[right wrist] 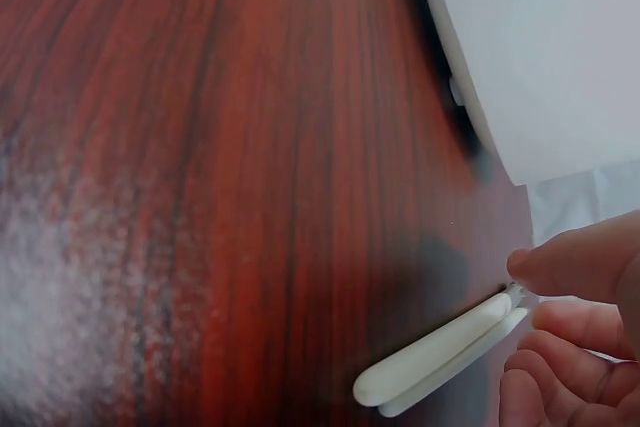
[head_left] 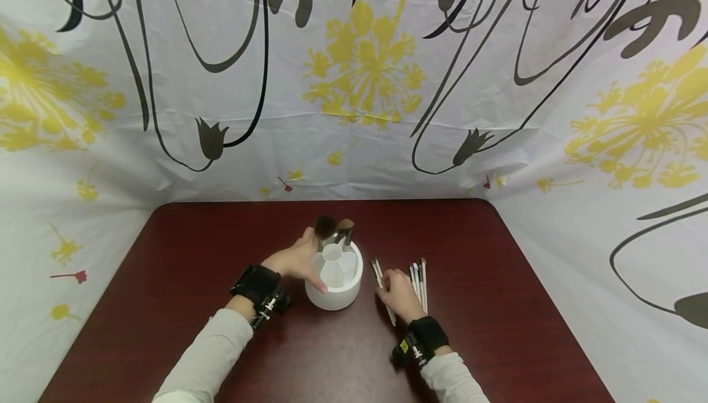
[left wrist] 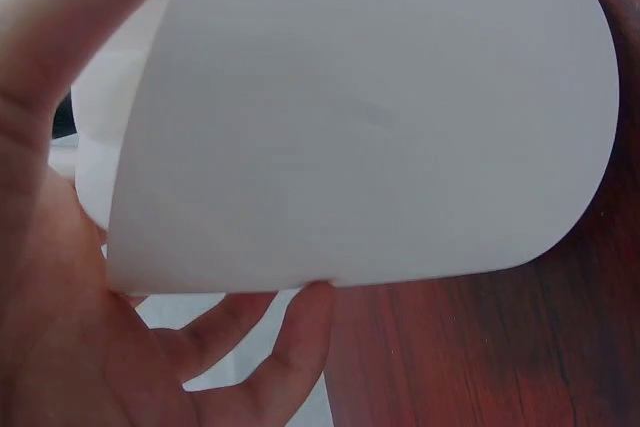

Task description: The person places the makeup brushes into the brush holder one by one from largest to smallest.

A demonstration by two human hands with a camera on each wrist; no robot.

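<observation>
A round white makeup brush organizer (head_left: 334, 297) with inner compartments stands on the table. My left hand (head_left: 298, 260) grips its left side, thumb in front and fingers behind; the left wrist view shows the smooth white wall (left wrist: 370, 117) filling the space between thumb and fingers. Two thick makeup brushes, one dark (head_left: 325, 227) and one brown-tipped (head_left: 345, 225), stand upright at its back. To the right, my right hand (head_left: 401, 295) pinches slim makeup brushes with white handles (right wrist: 435, 355) near their metal necks, between thumb and fingers. Their handle ends lie low over the table.
Several more slim brushes (head_left: 418, 280) lie side by side just right of my right hand. Everything stands on a dark red-brown wooden table (head_left: 221, 231) with rounded far corners. A white cloth with yellow and grey flower prints (head_left: 365, 65) hangs behind it and along the sides.
</observation>
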